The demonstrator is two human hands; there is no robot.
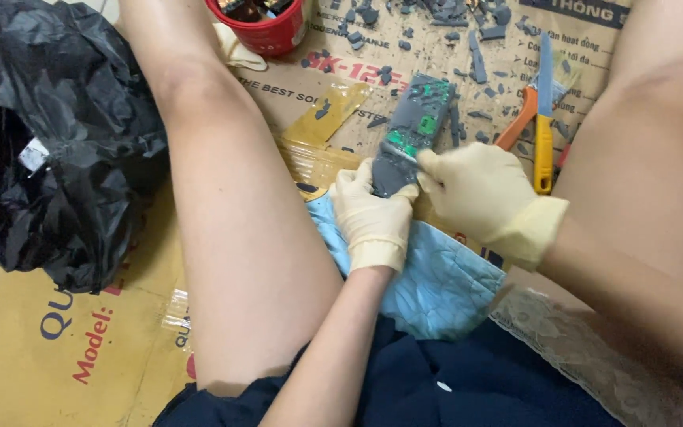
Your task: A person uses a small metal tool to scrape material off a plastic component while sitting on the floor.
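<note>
Head view: partly stripped already — grey shards (476, 59) scattered over the cardboard (57, 348), green board exposed in the grey device (413, 130), much casing still on. Left hand (371, 217) clamped round the device's lower end, right hand (480, 194) just beside it, closed on a thin tool (398, 152) touching the casing — utility knife (544, 119) unused nearby.

Flattened brown cardboard sheets (57, 348) with printed lettering cover the floor. On them lie a crumpled black plastic bag (57, 158), a red round plastic tub (266, 32), scattered grey plastic fragments (444, 32), a yellow-handled utility knife (544, 134) and orange-handled pliers (515, 122).
</note>
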